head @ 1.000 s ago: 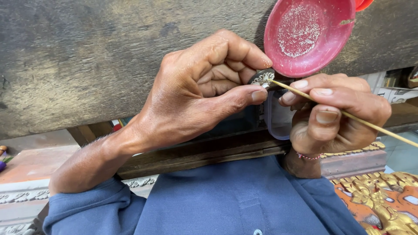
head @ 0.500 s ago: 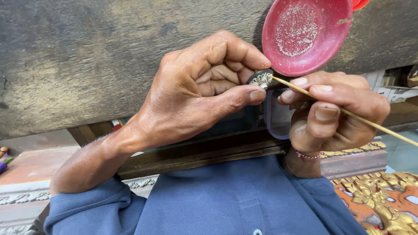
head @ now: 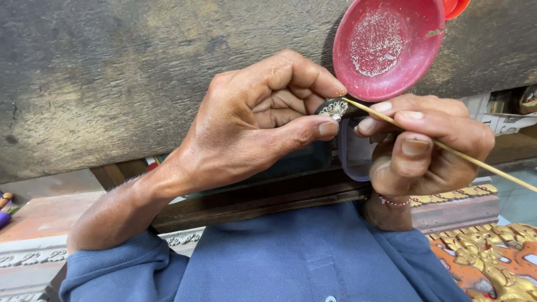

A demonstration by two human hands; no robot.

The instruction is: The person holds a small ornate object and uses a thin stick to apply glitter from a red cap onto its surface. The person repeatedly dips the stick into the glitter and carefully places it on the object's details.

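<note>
Ornament (head: 334, 108) pinched in curled left hand (head: 263, 126); right hand (head: 425, 145) grip holds stick (head: 447, 148) w/ tip touching it.

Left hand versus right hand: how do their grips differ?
The left hand pinches a small ornament between thumb and forefinger, other fingers curled; the right hand holds a thin stick pen-style. The left is knuckles-up; the right shows its nails and wears a bracelet. Both meet below the red bowl.

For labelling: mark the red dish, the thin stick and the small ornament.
red dish (head: 386, 47), head view, speckled inner bottom.
thin stick (head: 475, 159), head view, mid shaft.
small ornament (head: 334, 108), head view, its filigree face.
</note>
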